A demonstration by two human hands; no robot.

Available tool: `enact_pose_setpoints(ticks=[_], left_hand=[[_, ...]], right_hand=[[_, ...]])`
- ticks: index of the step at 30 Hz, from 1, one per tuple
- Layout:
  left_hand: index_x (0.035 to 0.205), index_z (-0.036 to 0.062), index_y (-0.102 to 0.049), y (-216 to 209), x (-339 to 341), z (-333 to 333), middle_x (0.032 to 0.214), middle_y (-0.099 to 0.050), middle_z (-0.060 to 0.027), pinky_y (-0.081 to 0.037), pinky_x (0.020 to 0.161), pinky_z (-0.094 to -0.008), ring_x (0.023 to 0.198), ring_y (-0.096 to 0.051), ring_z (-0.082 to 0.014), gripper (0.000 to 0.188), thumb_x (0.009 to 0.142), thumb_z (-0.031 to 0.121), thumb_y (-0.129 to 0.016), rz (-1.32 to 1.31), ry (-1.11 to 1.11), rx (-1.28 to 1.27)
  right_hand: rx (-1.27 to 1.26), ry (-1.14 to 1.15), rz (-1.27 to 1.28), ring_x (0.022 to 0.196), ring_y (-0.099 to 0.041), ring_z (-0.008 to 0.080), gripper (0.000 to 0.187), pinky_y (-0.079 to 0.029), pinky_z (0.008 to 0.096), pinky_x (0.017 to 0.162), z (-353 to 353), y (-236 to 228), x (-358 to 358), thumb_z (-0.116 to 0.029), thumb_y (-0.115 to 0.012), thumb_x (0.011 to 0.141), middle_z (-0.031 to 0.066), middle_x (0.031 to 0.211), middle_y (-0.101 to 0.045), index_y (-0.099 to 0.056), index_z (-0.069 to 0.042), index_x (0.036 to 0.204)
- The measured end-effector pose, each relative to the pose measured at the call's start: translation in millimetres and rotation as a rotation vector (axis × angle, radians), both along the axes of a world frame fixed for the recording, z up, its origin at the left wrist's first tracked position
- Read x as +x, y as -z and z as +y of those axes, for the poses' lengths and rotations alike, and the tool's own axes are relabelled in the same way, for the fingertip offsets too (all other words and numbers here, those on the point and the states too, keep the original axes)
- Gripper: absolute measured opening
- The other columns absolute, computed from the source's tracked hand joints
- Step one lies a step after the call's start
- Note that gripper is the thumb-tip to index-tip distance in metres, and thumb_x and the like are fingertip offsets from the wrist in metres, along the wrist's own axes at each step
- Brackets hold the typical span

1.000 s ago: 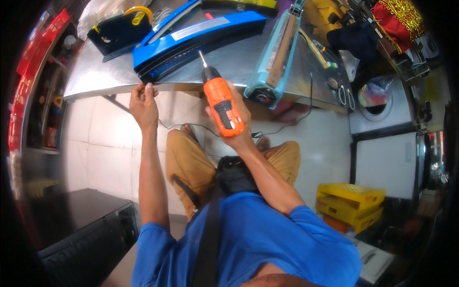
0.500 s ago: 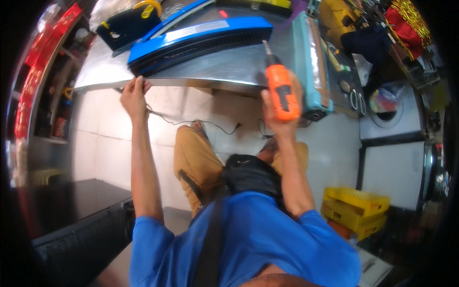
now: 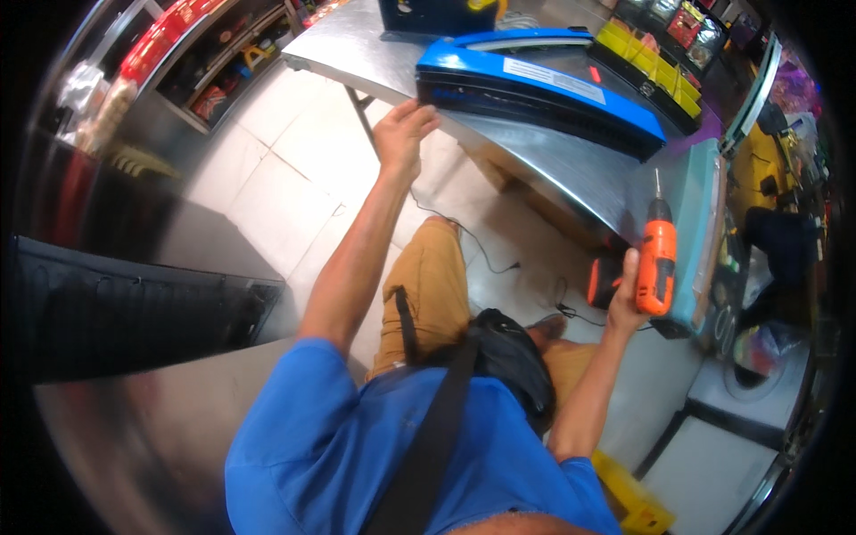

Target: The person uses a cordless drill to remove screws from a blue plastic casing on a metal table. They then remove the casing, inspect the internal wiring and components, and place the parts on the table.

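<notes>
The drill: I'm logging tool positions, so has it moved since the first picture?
Yes, the drill has moved rightward along the table, from opposite the middle of the blue device to about its right end.

The grip of the drill (image 3: 657, 267) is hidden by the right hand (image 3: 627, 299), whose fingers mostly pass out of sight; whether one sits on the trigger cannot be told. The drill covers part of the teal case (image 3: 695, 209). Some fingertips of the left hand (image 3: 403, 135) are hidden, and whether they touch the blue case (image 3: 539, 102) or only the table (image 3: 580, 183) is unclear. Print on the white label (image 3: 553, 80) is too small to read. The top edge cuts off the black box (image 3: 437, 21). A sleeve (image 3: 584, 490) hides part of the yellow crate (image 3: 635, 499). Goods on the shelf (image 3: 209, 67) are blurred.
</notes>
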State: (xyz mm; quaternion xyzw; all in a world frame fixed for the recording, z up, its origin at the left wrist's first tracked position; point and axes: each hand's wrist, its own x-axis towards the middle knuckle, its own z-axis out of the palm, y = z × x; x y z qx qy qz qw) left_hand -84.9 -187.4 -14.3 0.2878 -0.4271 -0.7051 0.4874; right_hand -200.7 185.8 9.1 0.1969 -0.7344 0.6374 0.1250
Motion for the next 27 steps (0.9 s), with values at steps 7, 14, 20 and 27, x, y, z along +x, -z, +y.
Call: enact_pose_setpoints(ticks=[7,14,20,27], left_hand=[[0.117,-0.0165,-0.054,3.8,-0.5,0.9,0.100,-0.067,-0.0183,-0.063,0.078,-0.0320,0.085,-0.070,-0.0232,0.036,0.087,-0.004,-0.071,0.035,0.020,0.013],[0.114,-0.0128,-0.057,9.1,3.3,-2.4,0.101,-0.067,-0.0170,-0.064,0.080,-0.0319,0.085,-0.071,-0.0218,0.032,0.088,-0.004,-0.071,0.019,0.026,-0.002],[0.121,-0.0117,-0.056,14.8,0.5,-2.0,0.104,-0.068,-0.0147,-0.061,0.080,-0.0308,0.089,-0.070,-0.0206,0.040,0.089,0.005,-0.074,-0.046,0.019,-0.115],[0.109,0.0014,-0.067,-41.4,-18.5,58.5,0.103,-0.068,-0.0091,-0.051,0.087,-0.0318,0.099,-0.063,-0.0170,0.021,0.091,0.010,-0.073,-0.373,-0.248,-0.895]], right_hand=[[-0.044,-0.030,0.014,0.097,-0.065,0.0186,0.032,-0.052,0.0339,0.089,-10.7,-1.1,-7.1,-0.009,-0.072,0.091,0.0099,0.110,-0.068,-0.062,0.003,0.119],[-0.093,-0.044,0.027,0.102,-0.066,0.0216,0.038,-0.052,0.0371,0.095,-11.2,5.0,-10.7,-0.009,-0.071,0.092,0.0133,0.116,-0.069,-0.060,0.003,0.127],[-0.137,0.002,-0.083,0.093,-0.064,0.0150,0.035,-0.053,0.0286,0.077,-9.6,-5.7,-11.0,-0.018,-0.070,0.095,0.0089,0.114,-0.068,-0.064,0.000,0.123],[-0.598,-0.116,-0.330,0.089,-0.069,0.0183,0.033,-0.057,0.0335,0.082,-34.5,-9.4,-20.5,-0.016,-0.071,0.094,0.0103,0.109,-0.068,-0.062,0.002,0.120]])
